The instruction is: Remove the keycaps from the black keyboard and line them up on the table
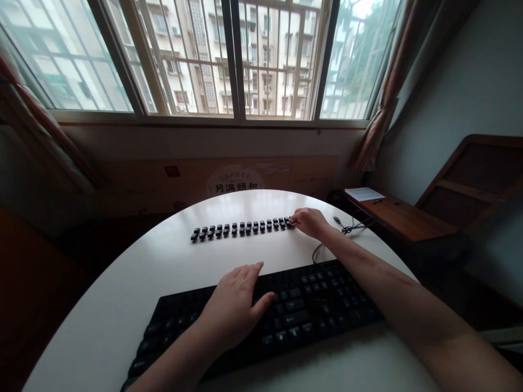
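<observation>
Head view: the right hand [309, 222] is extended, fingers drawn together at the right end of two rows of small black plastic keycaps [248, 231], near the white round table's [118, 288] curved far edge; whether one is gripped cannot be told. The left hand [233, 298], thumb spread, is held palm-down over the black rectangular keyboard [295, 305]. White tabletop is seen between keycaps and keyboard.

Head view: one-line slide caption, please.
Left hand over a black keyboard, right hand at the right end of two rows of loose keycaps.
</observation>
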`<state>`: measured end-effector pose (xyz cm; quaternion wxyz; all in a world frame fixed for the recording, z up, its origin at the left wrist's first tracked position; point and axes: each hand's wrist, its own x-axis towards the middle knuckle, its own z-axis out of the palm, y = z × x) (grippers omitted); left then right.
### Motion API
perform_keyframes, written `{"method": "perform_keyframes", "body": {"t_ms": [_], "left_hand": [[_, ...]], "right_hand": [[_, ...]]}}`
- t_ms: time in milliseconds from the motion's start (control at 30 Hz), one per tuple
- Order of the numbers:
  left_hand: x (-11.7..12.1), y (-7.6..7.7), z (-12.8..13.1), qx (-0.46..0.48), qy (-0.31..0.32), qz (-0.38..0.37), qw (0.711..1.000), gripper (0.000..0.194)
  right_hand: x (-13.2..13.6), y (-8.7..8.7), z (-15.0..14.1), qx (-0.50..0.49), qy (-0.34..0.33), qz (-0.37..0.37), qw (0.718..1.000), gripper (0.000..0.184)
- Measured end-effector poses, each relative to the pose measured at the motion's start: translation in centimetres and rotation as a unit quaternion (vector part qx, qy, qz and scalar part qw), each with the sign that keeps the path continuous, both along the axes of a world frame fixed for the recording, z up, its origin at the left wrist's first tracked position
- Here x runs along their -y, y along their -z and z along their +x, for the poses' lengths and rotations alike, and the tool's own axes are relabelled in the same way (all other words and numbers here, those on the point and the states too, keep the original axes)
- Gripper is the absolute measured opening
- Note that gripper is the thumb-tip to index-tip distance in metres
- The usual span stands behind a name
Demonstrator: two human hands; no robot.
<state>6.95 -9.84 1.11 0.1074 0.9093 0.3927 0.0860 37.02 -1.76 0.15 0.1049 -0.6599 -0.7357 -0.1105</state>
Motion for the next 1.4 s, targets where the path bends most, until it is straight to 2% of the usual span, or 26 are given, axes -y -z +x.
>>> {"method": "perform_keyframes", "body": {"t_ms": [300,467,567,667,800,933,1067,1167,1300,1400], "left_hand": [[-0.1,0.4,-0.2,0.03,0.009,0.006,0.999,0.059],[0.0,0.3,-0.1,0.019,0.01,0.004,1.0,0.06],[0.0,0.2,-0.1,0.01,0.011,-0.001,1.0,0.059],[-0.1,0.2,-0.1,0.011,0.017,0.001,1.0,0.058],[-0.1,0.3,-0.2,0.01,0.024,0.009,1.0,0.058],[-0.2,0.4,-0.3,0.009,0.025,0.015,1.0,0.057],[-0.2,0.3,-0.3,0.017,0.028,0.02,0.999,0.056],[-0.2,0.2,-0.3,0.011,0.027,0.012,0.999,0.057],[-0.2,0.1,-0.3,-0.011,0.022,-0.004,1.0,0.061],[-0.2,0.1,-0.3,-0.015,0.022,-0.008,1.0,0.062]], "right_hand": [[0.6,-1.6,-0.2,-0.003,0.009,0.058,0.998,0.042],[1.8,-4.7,0.2,-0.018,0.035,0.104,0.994,0.047],[3.1,-6.8,0.4,-0.059,0.024,0.154,0.986,0.045],[3.9,-7.6,1.1,-0.094,0.011,0.165,0.982,0.045],[3.8,-6.0,4.2,-0.065,0.056,0.018,0.996,0.035],[3.6,-3.3,8.5,-0.042,0.106,-0.075,0.991,0.035],[3.9,-1.5,11.0,-0.027,0.131,-0.154,0.979,0.036],[4.3,-0.8,12.2,-0.021,0.161,-0.196,0.967,0.024],[5.9,-0.8,13.8,-0.017,0.205,-0.237,0.949,0.031],[8.0,-1.0,14.7,-0.017,0.222,-0.246,0.943,0.026]]}}
